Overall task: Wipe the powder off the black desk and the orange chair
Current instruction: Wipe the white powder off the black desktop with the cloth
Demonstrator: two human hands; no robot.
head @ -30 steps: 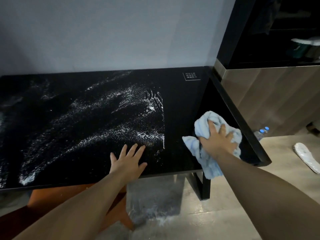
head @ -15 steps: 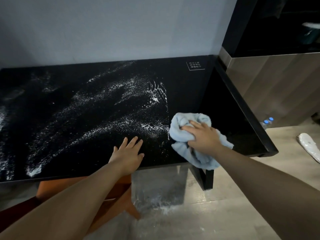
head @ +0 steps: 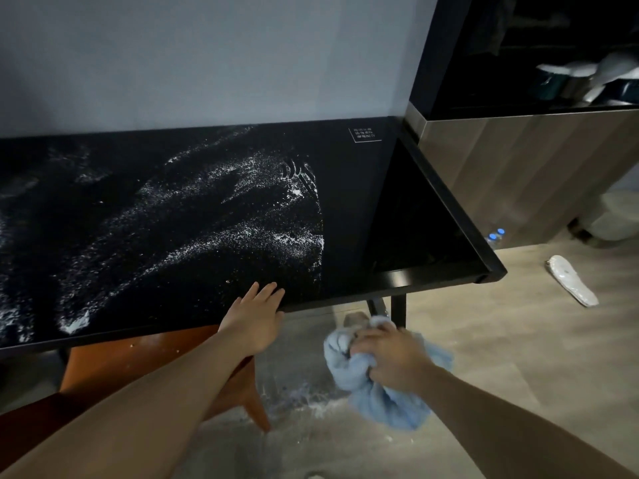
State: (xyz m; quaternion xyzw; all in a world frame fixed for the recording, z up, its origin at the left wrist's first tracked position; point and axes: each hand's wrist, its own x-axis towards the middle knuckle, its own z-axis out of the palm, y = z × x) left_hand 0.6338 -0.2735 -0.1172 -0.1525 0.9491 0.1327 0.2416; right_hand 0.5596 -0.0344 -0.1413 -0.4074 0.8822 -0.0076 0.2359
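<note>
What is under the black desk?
An orange chair, a black desk leg and spilled powder on the floor. The desk top and the left arm hide most of the chair.

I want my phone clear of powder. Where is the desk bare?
The wiped strip of the black desk, between the powder and its right rim, is bare. Leftward powder covers it, where the left hand rests.

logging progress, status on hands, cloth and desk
Left hand flat on black desk edge. Right hand grips blue cloth over the floor. Powder covers desk's left and middle. Nothing blocking.
</note>
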